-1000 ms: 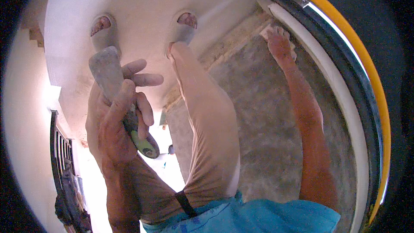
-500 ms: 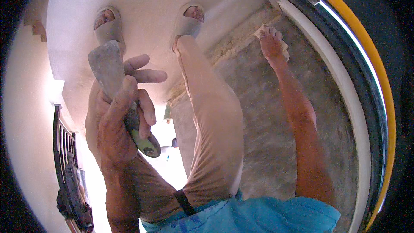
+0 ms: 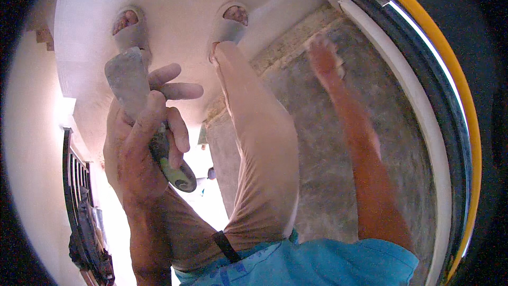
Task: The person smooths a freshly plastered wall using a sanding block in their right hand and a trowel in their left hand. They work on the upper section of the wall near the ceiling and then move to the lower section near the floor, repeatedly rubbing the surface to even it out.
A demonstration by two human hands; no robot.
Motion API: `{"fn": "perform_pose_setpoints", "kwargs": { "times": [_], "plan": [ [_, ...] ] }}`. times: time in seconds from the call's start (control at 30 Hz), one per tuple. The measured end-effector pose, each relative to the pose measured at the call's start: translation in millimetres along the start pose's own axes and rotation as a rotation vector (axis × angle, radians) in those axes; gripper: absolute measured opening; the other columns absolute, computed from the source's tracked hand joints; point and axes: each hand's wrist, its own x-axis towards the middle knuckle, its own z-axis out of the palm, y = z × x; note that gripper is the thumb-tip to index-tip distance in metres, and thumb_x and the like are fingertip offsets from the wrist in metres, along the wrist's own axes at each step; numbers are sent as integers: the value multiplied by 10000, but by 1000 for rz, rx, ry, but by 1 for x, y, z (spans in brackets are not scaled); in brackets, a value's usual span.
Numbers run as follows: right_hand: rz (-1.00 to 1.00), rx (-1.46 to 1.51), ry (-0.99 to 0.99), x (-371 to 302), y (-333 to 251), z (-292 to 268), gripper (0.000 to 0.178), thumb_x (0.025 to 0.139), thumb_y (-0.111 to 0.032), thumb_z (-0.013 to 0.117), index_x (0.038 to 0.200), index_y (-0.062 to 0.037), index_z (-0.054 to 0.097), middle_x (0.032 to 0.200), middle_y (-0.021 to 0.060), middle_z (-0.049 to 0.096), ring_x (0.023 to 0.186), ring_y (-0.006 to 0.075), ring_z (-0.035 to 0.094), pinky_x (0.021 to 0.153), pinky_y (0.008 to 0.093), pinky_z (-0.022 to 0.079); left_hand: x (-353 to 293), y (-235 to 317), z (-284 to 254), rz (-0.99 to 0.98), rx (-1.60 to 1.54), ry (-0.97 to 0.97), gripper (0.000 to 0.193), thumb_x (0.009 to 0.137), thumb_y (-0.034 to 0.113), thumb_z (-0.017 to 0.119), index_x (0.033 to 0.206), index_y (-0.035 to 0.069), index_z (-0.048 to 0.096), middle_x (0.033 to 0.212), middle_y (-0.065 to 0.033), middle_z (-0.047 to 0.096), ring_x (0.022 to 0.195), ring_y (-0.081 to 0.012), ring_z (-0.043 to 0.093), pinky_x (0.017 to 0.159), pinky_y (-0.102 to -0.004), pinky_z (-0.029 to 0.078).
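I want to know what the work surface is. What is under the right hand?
The right hand lies flat on a rough grey plastered wall, beside a white frame strip. It is blurred, and anything between palm and wall is covered. The left hand holds a putty knife apart from it.

A pale, smooth floor (image 3: 174, 16) carries the person's two feet in grey sandals (image 3: 129, 29) — beside it runs a rough grey plastered surface (image 3: 328, 180) — its upper edge crumbly and tan
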Motion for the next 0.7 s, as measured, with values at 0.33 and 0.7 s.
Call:
{"fn": "perform_pose_setpoints", "kwargs": {
  "times": [0.33, 0.7],
  "plan": [
    [-93, 293, -247, 11, 0, -68, 391, 945, -104, 528, 1321, -109, 640, 1284, 142, 644, 1278, 380, 550, 1102, 613, 381, 2, 4, 8, -103, -47, 49, 537, 1003, 333, 644, 1372, -44, 542, 1072, -200, 730, 421, -94, 529, 307, -213, 328],
    [-168, 29, -405, -26, -22, -169, 400, 915, -154, 616, 1312, -119, 655, 1340, 147, 610, 1247, 358, 542, 1003, 541, 444, -2, 8, 13, -16, -80, 67, 593, 1003, 360, 656, 1404, -49, 507, 1097, -223, 715, 421, -101, 542, 296, -214, 334]
  ]
}}
